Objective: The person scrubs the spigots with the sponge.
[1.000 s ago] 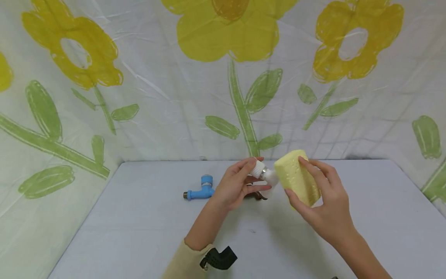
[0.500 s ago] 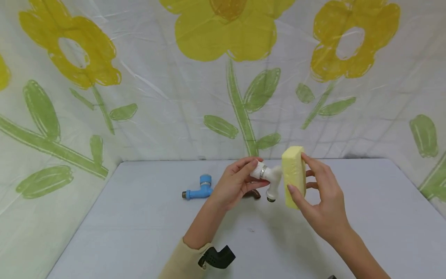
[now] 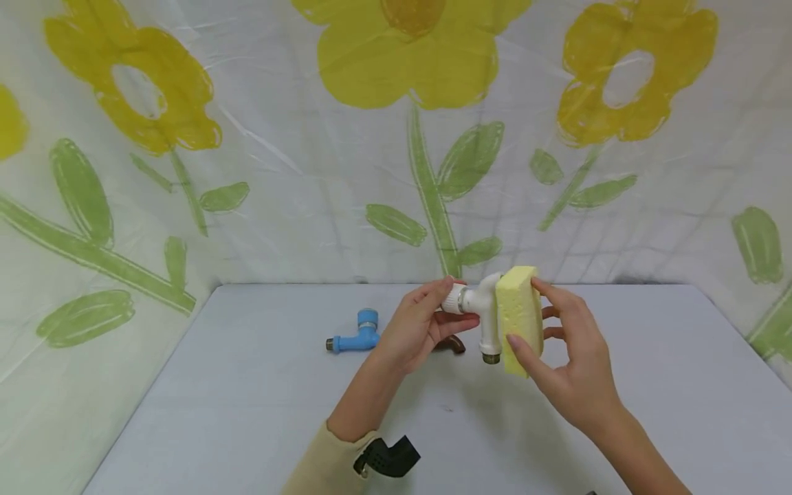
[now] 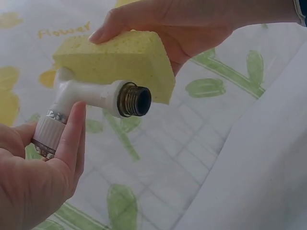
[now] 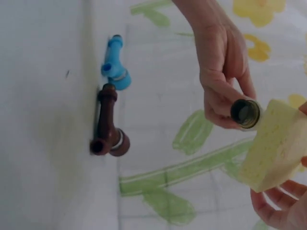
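Note:
My left hand (image 3: 416,323) pinches the ribbed knob of a white plastic faucet (image 3: 489,320), held up above the table. Its dark threaded end points down in the head view and shows clearly in the left wrist view, beside the white faucet body (image 4: 86,93). A yellow sponge (image 3: 518,320) is gripped between the thumb and fingers of my right hand (image 3: 572,350). The sponge stands on edge against the faucet's right side. In the right wrist view the sponge (image 5: 276,146) covers most of the faucet.
On the white table (image 3: 235,385) lie a blue faucet (image 3: 359,335) and a brown faucet (image 3: 452,345), the latter partly hidden behind my left hand. A curtain with painted flowers (image 3: 408,62) hangs behind the table. A black device (image 3: 388,457) sits on my left wrist.
The sponge turned from a tilted, broad-face view to upright on edge, moved off the faucet, then came back against it. The faucet's threaded end swung round to point down.

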The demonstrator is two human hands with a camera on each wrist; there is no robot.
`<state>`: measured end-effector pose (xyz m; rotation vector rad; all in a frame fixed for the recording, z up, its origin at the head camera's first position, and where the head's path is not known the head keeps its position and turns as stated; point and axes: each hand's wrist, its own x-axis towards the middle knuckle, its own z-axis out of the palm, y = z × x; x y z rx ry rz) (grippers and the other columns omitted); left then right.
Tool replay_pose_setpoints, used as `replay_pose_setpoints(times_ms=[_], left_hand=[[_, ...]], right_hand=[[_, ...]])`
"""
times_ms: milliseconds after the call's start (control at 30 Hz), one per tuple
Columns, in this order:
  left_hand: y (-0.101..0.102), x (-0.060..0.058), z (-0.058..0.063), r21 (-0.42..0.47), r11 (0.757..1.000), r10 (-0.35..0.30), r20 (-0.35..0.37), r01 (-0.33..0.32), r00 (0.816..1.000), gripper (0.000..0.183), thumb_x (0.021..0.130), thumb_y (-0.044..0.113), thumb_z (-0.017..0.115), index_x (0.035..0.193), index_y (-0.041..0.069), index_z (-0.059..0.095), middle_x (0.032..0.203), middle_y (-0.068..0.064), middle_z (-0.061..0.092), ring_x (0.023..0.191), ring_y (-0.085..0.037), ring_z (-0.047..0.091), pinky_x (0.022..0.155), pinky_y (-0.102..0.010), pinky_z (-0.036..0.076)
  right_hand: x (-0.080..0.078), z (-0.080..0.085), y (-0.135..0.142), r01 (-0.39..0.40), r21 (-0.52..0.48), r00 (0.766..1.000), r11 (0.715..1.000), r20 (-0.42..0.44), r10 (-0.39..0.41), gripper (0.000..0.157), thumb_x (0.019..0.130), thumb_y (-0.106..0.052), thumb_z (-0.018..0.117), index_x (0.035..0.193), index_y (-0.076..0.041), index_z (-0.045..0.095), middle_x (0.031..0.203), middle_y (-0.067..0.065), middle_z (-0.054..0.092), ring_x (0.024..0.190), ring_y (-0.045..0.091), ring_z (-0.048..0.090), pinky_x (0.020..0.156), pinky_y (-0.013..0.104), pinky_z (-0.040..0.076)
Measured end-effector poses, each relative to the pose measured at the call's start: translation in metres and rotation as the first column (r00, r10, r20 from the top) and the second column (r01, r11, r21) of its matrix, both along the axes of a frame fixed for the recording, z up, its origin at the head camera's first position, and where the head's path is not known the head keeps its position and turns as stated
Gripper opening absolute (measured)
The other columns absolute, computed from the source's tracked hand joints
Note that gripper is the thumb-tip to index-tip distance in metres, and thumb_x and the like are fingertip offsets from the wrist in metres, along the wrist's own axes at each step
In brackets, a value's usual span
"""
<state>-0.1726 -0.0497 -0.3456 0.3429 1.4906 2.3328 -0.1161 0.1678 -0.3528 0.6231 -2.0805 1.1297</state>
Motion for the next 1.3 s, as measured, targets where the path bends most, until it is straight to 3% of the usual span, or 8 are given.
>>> replay_pose_setpoints(times_ms=[167, 333, 433, 600, 900, 1300], left_hand=[[-0.0013, -0.0002, 0.0007, 0.004, 1.0, -0.011, 0.006, 0.011, 1.0, 0.043, 0.116, 0.019, 0.042, 0.145, -0.013, 0.049, 0.118, -0.01, 0.065, 0.088, -0.014, 0.075, 0.088, -0.031, 0.064], [-0.0009, -0.0001, -0.0003, -0.007, 0.997, -0.075, -0.005, 0.075, 0.997, 0.041, 0.117, 0.019, 0.04, 0.143, -0.011, 0.05, 0.119, -0.008, 0.067, 0.09, -0.012, 0.075, 0.09, -0.033, 0.064], [0.0001, 0.0003, 0.0, -0.007, 0.998, -0.061, 0.001, 0.061, 0.998, 0.041, 0.117, 0.019, 0.04, 0.143, -0.012, 0.05, 0.119, -0.008, 0.066, 0.089, -0.012, 0.075, 0.089, -0.033, 0.064], [-0.0002, -0.0005, 0.0013, 0.014, 1.0, -0.004, 0.03, 0.004, 1.0, 0.043, 0.116, 0.017, 0.04, 0.145, -0.013, 0.048, 0.115, -0.01, 0.064, 0.087, -0.013, 0.075, 0.087, -0.03, 0.064], [-0.0024, -0.0016, 0.0011, 0.051, 0.998, 0.018, 0.041, -0.02, 0.999, 0.046, 0.117, 0.021, 0.04, 0.146, -0.014, 0.047, 0.116, -0.009, 0.063, 0.09, -0.013, 0.075, 0.089, -0.028, 0.063], [-0.0016, -0.0009, 0.0002, 0.039, 0.999, -0.012, 0.013, 0.012, 1.0, 0.045, 0.117, 0.019, 0.04, 0.146, -0.015, 0.046, 0.113, -0.008, 0.064, 0.089, -0.011, 0.075, 0.087, -0.027, 0.063]], right_hand=[[0.0, 0.0004, 0.0023, 0.019, 0.034, 1.0, 0.999, -0.01, -0.018, 0.069, 0.086, -0.01, 0.083, 0.149, -0.001, 0.055, 0.133, 0.019, 0.061, 0.106, 0.003, 0.054, 0.081, 0.005, 0.05], [0.0, 0.003, 0.0031, 0.032, 0.001, 0.999, 0.999, -0.003, -0.032, 0.071, 0.084, -0.002, 0.081, 0.15, -0.001, 0.054, 0.132, 0.014, 0.06, 0.107, 0.001, 0.053, 0.083, 0.004, 0.049], [0.0004, 0.0028, 0.0029, 0.022, -0.001, 1.0, 1.0, 0.006, -0.022, 0.079, 0.077, 0.008, 0.08, 0.151, -0.001, 0.054, 0.134, 0.011, 0.06, 0.107, 0.002, 0.054, 0.083, 0.004, 0.05], [0.0005, 0.0014, 0.0022, 0.011, 0.036, 1.0, 0.999, 0.007, -0.011, 0.079, 0.077, 0.004, 0.082, 0.151, -0.003, 0.055, 0.135, 0.015, 0.061, 0.105, 0.003, 0.055, 0.081, 0.005, 0.05], [0.0008, -0.0002, 0.0009, 0.014, 0.086, 1.0, 0.996, 0.013, -0.015, 0.079, 0.075, -0.001, 0.085, 0.148, -0.004, 0.057, 0.132, 0.015, 0.063, 0.101, 0.007, 0.053, 0.077, 0.008, 0.048], [0.0011, -0.002, -0.0001, 0.028, 0.089, 0.999, 0.996, 0.02, -0.03, 0.077, 0.077, 0.0, 0.084, 0.15, -0.006, 0.057, 0.132, 0.018, 0.062, 0.102, 0.007, 0.051, 0.077, 0.008, 0.046]])
